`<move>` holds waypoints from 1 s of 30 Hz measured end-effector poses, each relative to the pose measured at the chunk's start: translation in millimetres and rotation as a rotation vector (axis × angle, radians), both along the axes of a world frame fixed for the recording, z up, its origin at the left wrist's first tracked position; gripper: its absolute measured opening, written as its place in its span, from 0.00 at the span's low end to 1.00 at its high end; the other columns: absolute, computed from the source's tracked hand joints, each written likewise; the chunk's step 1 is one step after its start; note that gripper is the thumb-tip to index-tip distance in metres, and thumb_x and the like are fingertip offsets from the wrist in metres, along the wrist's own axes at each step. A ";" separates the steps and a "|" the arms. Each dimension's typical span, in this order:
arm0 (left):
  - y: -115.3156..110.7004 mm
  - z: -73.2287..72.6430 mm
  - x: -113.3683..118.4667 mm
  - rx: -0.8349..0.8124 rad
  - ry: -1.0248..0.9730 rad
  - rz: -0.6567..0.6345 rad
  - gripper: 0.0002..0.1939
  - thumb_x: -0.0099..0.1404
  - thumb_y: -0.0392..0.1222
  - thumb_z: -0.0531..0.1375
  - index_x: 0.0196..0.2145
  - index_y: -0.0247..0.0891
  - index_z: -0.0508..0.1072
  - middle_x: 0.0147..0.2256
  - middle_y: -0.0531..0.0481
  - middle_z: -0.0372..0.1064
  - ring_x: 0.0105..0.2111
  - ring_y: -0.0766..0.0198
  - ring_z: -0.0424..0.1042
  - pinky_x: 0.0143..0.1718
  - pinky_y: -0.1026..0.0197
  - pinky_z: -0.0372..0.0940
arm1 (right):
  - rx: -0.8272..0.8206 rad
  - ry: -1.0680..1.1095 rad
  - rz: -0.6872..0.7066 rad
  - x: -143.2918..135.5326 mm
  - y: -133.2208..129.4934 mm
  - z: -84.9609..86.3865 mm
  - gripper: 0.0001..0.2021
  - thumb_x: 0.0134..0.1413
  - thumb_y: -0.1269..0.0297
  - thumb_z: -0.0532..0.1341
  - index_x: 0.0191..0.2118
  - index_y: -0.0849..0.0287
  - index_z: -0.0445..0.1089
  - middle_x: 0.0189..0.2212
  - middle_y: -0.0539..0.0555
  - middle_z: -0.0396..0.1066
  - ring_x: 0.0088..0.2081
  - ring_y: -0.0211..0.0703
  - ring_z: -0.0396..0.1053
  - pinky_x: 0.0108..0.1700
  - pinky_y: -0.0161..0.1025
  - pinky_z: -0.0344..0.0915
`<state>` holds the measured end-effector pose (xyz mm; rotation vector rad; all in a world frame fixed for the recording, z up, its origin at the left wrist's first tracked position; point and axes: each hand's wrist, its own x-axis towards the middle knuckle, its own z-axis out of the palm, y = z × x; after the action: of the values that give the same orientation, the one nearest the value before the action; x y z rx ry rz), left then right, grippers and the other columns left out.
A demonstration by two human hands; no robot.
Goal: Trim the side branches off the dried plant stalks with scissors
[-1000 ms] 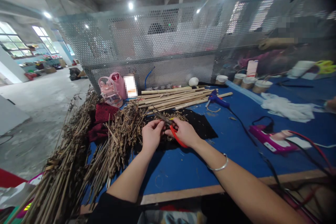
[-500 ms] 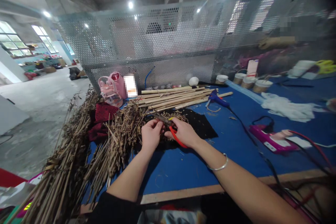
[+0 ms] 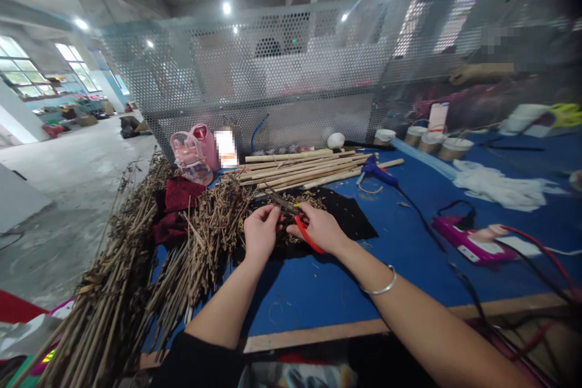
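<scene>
My right hand [image 3: 321, 229] is wrapped round the red handle of a pair of scissors [image 3: 304, 234], whose dark blades point up and to the left. Close by its blades, my left hand [image 3: 261, 231] has thumb and fingers pinched together; what lies between them is too small to make out. Under both hands is a black cloth [image 3: 350, 215] strewn with small dry plant pieces [image 3: 313, 199]. A heap of dried brown stalks [image 3: 213, 218] lies just left of my left hand.
Pale wooden sticks [image 3: 291, 173] lie behind my hands, with a blue glue gun [image 3: 377, 171] at their right end. A purple power strip [image 3: 473, 242] with cables sits right. White gloves [image 3: 500, 185], a pink bottle [image 3: 193, 157] and a perforated metal screen [image 3: 250, 85] stand farther back.
The scissors' blades look slightly shifted, and my hands have moved only a little. Everything else on the table stays where it was.
</scene>
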<state>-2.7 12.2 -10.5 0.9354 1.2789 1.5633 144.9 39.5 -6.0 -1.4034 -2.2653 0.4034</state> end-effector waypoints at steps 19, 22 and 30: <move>-2.1 1.6 -2.2 -0.024 0.162 0.049 0.15 0.52 0.48 0.59 0.31 0.33 0.73 0.25 0.47 0.71 0.25 0.66 0.69 0.22 0.68 0.62 | -0.017 -0.003 -0.007 0.4 1.9 -0.9 0.15 0.46 0.48 0.57 0.29 0.57 0.61 0.23 0.49 0.67 0.24 0.37 0.64 0.25 0.32 0.51; -0.8 0.0 -4.2 -0.010 0.209 0.057 0.14 0.53 0.47 0.58 0.30 0.32 0.73 0.24 0.48 0.71 0.23 0.67 0.68 0.21 0.68 0.61 | 0.001 -0.042 0.005 0.5 0.3 0.5 0.17 0.44 0.47 0.58 0.31 0.56 0.61 0.24 0.49 0.67 0.26 0.39 0.65 0.26 0.32 0.51; -0.8 -1.8 -8.5 0.082 0.457 0.070 0.13 0.56 0.46 0.55 0.27 0.34 0.75 0.21 0.52 0.69 0.22 0.69 0.64 0.25 0.68 0.59 | -0.009 -0.047 0.030 0.4 -0.3 -0.1 0.17 0.44 0.47 0.58 0.30 0.56 0.61 0.26 0.50 0.68 0.26 0.38 0.65 0.26 0.32 0.51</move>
<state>-11.2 11.4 -12.3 1.3681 1.5818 1.5138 145.3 39.2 -6.1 -1.3989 -2.3273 0.3948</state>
